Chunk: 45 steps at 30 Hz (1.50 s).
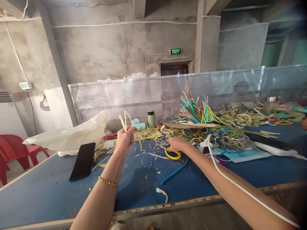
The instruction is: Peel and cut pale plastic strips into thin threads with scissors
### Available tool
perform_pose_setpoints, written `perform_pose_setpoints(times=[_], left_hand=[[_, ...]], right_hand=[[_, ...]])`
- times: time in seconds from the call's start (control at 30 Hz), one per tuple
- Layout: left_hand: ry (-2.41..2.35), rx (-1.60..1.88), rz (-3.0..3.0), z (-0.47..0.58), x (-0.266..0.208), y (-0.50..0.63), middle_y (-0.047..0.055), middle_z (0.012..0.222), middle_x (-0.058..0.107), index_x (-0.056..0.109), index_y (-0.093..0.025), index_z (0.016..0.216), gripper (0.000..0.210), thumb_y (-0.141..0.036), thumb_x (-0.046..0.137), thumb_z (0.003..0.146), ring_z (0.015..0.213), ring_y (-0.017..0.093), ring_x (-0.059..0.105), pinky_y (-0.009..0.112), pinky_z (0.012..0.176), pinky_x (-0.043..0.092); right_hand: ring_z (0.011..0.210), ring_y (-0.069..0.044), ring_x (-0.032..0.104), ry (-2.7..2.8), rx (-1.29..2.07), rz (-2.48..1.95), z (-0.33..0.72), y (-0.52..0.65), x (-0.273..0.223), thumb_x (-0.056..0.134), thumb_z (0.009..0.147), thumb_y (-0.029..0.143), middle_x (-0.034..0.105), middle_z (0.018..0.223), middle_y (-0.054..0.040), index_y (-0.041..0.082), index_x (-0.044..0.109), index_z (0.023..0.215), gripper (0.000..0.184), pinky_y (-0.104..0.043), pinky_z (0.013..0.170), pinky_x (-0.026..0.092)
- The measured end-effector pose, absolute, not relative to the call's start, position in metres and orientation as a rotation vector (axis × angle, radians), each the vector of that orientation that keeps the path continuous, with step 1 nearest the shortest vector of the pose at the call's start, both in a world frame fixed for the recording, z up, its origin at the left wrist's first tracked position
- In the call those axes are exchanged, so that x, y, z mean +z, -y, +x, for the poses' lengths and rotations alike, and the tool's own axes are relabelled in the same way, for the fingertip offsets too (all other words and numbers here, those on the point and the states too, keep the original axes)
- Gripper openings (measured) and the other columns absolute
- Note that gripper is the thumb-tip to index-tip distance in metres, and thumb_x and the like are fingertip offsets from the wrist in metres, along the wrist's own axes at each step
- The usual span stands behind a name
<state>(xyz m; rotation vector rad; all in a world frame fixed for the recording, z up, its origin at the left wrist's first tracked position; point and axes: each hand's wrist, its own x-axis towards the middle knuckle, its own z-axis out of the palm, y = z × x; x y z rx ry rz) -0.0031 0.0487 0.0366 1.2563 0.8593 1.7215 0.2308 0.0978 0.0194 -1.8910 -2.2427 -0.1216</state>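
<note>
My left hand [125, 140] is raised over the table, its fingers pinched around several pale, flat plant-fibre strips [125, 120]. The strips stick up above the fingers, and one long end hangs down on the right. Low over the tabletop, my right hand [177, 144] is closed on a pair of scissors with a yellow handle loop [176, 157]. The blades point left, and part of the scissors is hidden by the fingers. Just below lies a blue tube [175, 172]. A short pale scrap [162, 193] rests near the front edge of the blue table [134, 195].
On the left are a black phone [82, 161] and a pale plastic bag [74, 134]. A green bottle [151, 119] stands behind. Colourful tubes [198, 110], fibre heaps and a blue mask [249, 155] lie on the right. A white cable [227, 178] crosses my right arm.
</note>
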Motion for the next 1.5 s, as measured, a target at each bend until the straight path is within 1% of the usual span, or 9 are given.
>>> perform_pose_setpoints(times=[0.13, 0.27, 0.43, 0.7, 1.0, 1.2, 1.3, 1.4, 1.5], left_hand=[[-0.924, 1.705, 1.339, 0.003, 0.036, -0.046, -0.013, 0.041, 0.022, 0.056, -0.016, 0.068, 0.016, -0.029, 0.065, 0.067, 0.036, 0.003, 0.016, 0.019, 0.038, 0.012], [-0.962, 1.639, 1.409, 0.010, 0.034, -0.045, -0.012, 0.041, 0.025, 0.053, -0.018, 0.065, 0.018, -0.031, 0.065, 0.068, 0.037, 0.003, 0.017, 0.020, 0.039, 0.013], [-1.010, 1.591, 1.491, 0.012, 0.031, -0.046, -0.010, 0.042, 0.028, 0.050, -0.018, 0.058, 0.019, -0.029, 0.063, 0.067, 0.037, 0.004, 0.021, 0.021, 0.039, 0.015], [-0.992, 1.507, 1.432, 0.012, 0.035, -0.039, -0.010, 0.041, 0.023, 0.048, -0.018, 0.052, 0.017, -0.024, 0.060, 0.062, 0.038, 0.004, 0.015, 0.022, 0.040, 0.010], [-0.990, 1.449, 1.469, 0.011, 0.036, -0.039, -0.009, 0.039, 0.024, 0.050, -0.017, 0.049, 0.016, -0.023, 0.059, 0.060, 0.037, 0.003, 0.016, 0.022, 0.040, 0.010], [-0.982, 1.469, 1.425, 0.006, 0.037, -0.039, -0.010, 0.039, 0.023, 0.049, -0.017, 0.048, 0.017, -0.022, 0.060, 0.059, 0.036, 0.002, 0.015, 0.022, 0.039, 0.008], [-0.948, 1.496, 1.356, 0.001, 0.037, -0.043, -0.011, 0.039, 0.022, 0.052, -0.016, 0.053, 0.014, -0.023, 0.062, 0.061, 0.035, 0.002, 0.014, 0.022, 0.038, 0.009], [-0.887, 1.518, 1.303, -0.001, 0.035, -0.047, -0.012, 0.039, 0.023, 0.059, -0.015, 0.065, 0.014, -0.027, 0.066, 0.066, 0.034, 0.003, 0.015, 0.021, 0.037, 0.010], [-0.850, 1.517, 1.261, 0.000, 0.032, -0.050, -0.013, 0.037, 0.023, 0.059, -0.015, 0.072, 0.020, -0.031, 0.071, 0.069, 0.033, 0.003, 0.016, 0.021, 0.037, 0.011]], right_hand=[[0.099, -0.029, 0.067, 2.185, -0.124, -1.499, 0.201, -0.079, 0.042, 0.065, 0.082, 0.036, 0.073, 0.098, -0.0165, 0.017, 0.074, 0.093, 0.024, -0.035, 0.077, 0.050], [0.066, -0.018, 0.068, 2.032, 0.646, -0.824, 0.170, -0.073, 0.049, 0.062, 0.085, 0.045, 0.072, 0.089, -0.0093, 0.015, 0.067, 0.111, 0.040, -0.026, 0.050, 0.051], [0.049, -0.012, 0.059, 1.821, 1.043, -0.665, 0.160, -0.081, 0.035, 0.075, 0.071, 0.045, 0.061, 0.059, -0.0005, 0.013, 0.063, 0.078, 0.035, -0.023, 0.042, 0.050], [0.041, -0.008, 0.054, 1.777, 0.515, -0.776, 0.175, -0.096, 0.053, 0.063, 0.078, 0.025, 0.059, 0.058, 0.0015, 0.015, 0.059, 0.071, 0.012, -0.016, 0.035, 0.038], [0.040, -0.006, 0.051, 1.236, 0.527, -0.984, 0.224, -0.136, 0.070, 0.064, 0.077, 0.021, 0.061, 0.061, -0.0005, 0.014, 0.058, 0.070, 0.011, -0.016, 0.035, 0.040], [0.056, -0.015, 0.062, 1.041, 0.335, -1.284, 0.269, -0.148, 0.065, 0.045, 0.086, 0.015, 0.063, 0.068, -0.0095, 0.010, 0.062, 0.085, 0.018, -0.025, 0.048, 0.051], [0.082, -0.027, 0.068, 1.086, 0.268, -1.418, 0.273, -0.146, 0.057, 0.054, 0.079, 0.013, 0.067, 0.075, -0.0169, 0.009, 0.067, 0.080, 0.013, -0.036, 0.069, 0.054], [0.109, -0.033, 0.060, 1.275, 0.148, -1.468, 0.249, -0.131, 0.051, 0.067, 0.068, 0.010, 0.069, 0.097, -0.0199, 0.011, 0.070, 0.075, 0.008, -0.040, 0.093, 0.045], [0.088, -0.025, 0.066, 1.881, 0.044, -1.290, 0.206, -0.103, 0.049, 0.058, 0.084, 0.026, 0.071, 0.085, -0.0133, 0.013, 0.071, 0.081, 0.019, -0.033, 0.078, 0.049]])
